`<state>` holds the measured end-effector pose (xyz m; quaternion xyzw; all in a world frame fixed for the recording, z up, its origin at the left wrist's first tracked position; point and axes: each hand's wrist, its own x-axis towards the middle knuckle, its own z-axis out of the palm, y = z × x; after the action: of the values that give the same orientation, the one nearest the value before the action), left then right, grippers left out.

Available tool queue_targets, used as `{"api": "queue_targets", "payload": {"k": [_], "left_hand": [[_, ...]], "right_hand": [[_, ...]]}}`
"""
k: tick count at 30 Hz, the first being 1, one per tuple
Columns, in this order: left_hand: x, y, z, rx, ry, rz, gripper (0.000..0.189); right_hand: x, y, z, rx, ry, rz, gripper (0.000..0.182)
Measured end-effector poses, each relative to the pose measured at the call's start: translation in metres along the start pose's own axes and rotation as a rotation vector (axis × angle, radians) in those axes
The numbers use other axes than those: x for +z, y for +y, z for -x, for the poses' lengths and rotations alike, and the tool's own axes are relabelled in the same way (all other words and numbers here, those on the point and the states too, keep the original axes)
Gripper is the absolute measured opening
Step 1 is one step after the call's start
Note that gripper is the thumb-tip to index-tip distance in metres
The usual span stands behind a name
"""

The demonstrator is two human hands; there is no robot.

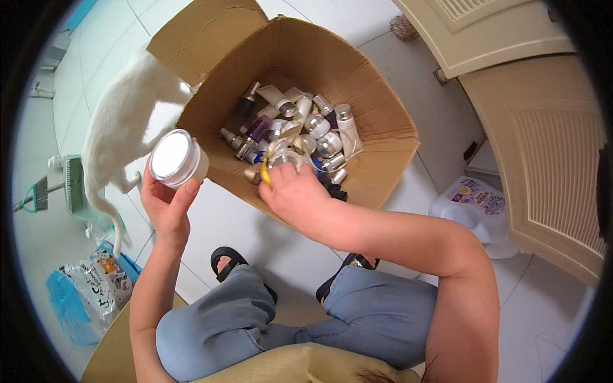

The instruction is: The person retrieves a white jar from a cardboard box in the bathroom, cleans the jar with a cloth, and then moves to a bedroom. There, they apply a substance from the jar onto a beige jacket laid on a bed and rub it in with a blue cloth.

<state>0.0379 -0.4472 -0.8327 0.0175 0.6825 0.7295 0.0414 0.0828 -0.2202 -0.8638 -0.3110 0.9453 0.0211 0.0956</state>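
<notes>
My left hand (170, 201) grips a round cosmetic jar (175, 160) with a white top and clear rim, held up left of a cardboard box (383, 110). Inside the box lies a jumble of cosmetic bottles, tubes and jars, among them a white bottle with a silver cap (347, 125), a dark bottle (247, 103) and a clear jar (329, 144). My right hand (297, 191) reaches over the near side into the box, its fingertips among clear plastic items beside a yellow thing (266, 175). Whether those fingers grip anything is hidden.
A white cat (119, 115) stands left of the box, beside a green dustpan (74, 184) and a brush (39, 194). Plastic bags (91, 292) lie at the lower left. On the right are a translucent plastic jug (471, 210) and cream louvred panels (550, 143).
</notes>
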Motion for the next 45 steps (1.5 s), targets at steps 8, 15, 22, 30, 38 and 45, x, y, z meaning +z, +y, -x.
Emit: {"api": "queue_targets", "payload": {"k": [8, 15, 22, 30, 38, 45], "left_hand": [[0.001, -0.005, 0.0, 0.045, -0.033, -0.123, 0.07], [0.003, -0.008, 0.0, 0.048, -0.046, -0.154, 0.065], [0.0, -0.007, -0.001, 0.009, -0.028, -0.116, 0.071], [0.01, -0.002, -0.004, -0.007, -0.028, -0.099, 0.078], [0.006, 0.004, 0.0, -0.009, -0.03, -0.088, 0.077], [0.005, 0.005, 0.005, -0.011, -0.027, -0.102, 0.076]], "right_hand": [[-0.019, 0.052, -0.021, 0.007, -0.137, -0.595, 0.037], [-0.02, 0.112, -0.039, 0.153, 0.07, -0.765, 0.047], [-0.003, 0.086, 0.009, 0.06, -0.341, -0.553, 0.024], [-0.006, 0.081, 0.033, 0.023, -0.243, -0.517, 0.035], [-0.013, 0.149, 0.011, 0.399, -0.407, -0.194, 0.043], [0.043, 0.15, -0.004, 0.459, -0.391, -0.237, 0.042]]}}
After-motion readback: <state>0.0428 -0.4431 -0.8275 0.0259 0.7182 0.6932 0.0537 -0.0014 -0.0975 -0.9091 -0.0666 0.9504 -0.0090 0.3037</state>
